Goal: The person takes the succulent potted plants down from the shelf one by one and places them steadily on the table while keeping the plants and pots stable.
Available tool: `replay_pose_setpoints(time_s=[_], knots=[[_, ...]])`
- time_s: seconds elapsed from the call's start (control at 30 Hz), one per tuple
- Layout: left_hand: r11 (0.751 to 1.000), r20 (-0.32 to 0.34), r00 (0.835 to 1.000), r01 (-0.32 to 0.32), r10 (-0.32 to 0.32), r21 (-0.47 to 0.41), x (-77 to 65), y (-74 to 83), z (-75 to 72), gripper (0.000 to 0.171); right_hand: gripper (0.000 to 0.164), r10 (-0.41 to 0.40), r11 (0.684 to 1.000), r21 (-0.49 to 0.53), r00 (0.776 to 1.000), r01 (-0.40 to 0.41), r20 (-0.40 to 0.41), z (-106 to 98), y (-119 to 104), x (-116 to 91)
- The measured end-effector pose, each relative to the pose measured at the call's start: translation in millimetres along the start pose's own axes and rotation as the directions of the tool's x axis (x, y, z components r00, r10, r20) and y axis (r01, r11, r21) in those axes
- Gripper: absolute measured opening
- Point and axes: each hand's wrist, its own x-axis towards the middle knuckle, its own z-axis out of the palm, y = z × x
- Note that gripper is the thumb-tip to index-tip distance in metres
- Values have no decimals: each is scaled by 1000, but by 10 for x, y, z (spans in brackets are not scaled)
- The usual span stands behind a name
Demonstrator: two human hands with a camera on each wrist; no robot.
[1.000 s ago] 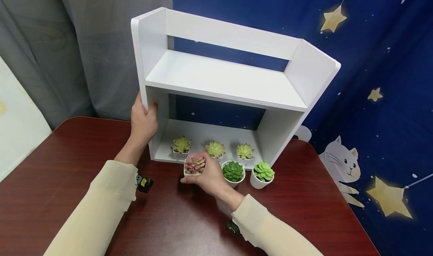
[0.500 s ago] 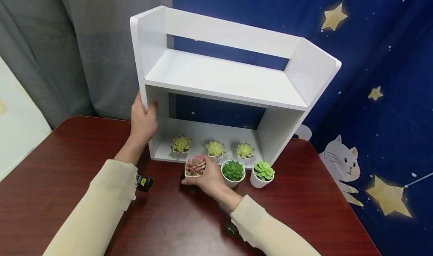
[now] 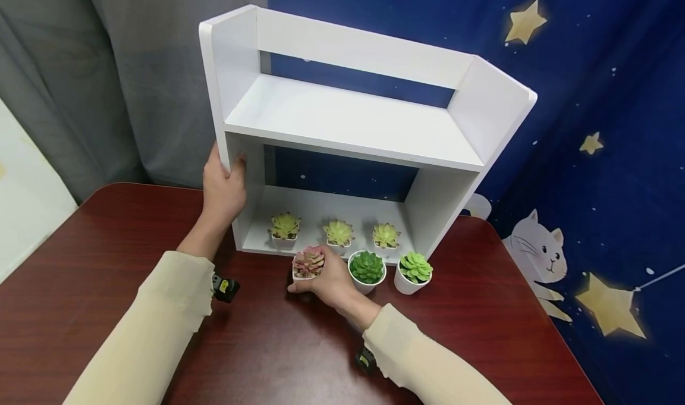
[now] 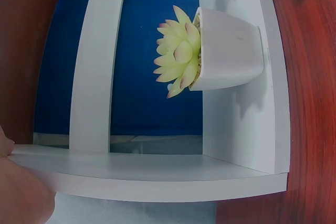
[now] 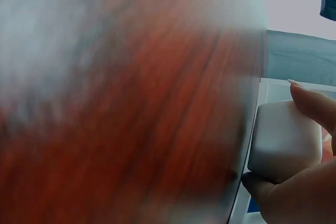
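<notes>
Pink succulent [image 3: 308, 263], layered rosette in smooth white pot [image 5: 286, 140], sits just before lower edge of white shelf [image 3: 353, 119]. Right hand [image 3: 333, 279]: grip narrowed to pot's width, holding it. Left hand [image 3: 223, 192]: grip wrapped round shelf's side.

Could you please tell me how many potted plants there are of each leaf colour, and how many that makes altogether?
Pale yellow-green plants: 3, in the white shelf unit
Reddish-pink plant: 1, held by the right hand
Dark green plant: 1
Bright green plant: 1
Total: 6
</notes>
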Motion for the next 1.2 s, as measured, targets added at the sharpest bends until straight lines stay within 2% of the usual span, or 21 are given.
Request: replay_pose_setpoints(time_s=[0.8,1.0,1.2], knots=[[1000,13,1000,12,-12,-3,-8,23,-16,46,71,-31,999,-42,999,30,-14,31,78,28],[1000,13,1000,7,-6,-8,-7,6,-24,45,71,-42,999,-32,999,42,-9,42,77,17],[1000,11,1000,5,-5,2,0,4,-14,45,75,-9,1000,20,1000,9,19,31,44,-19]])
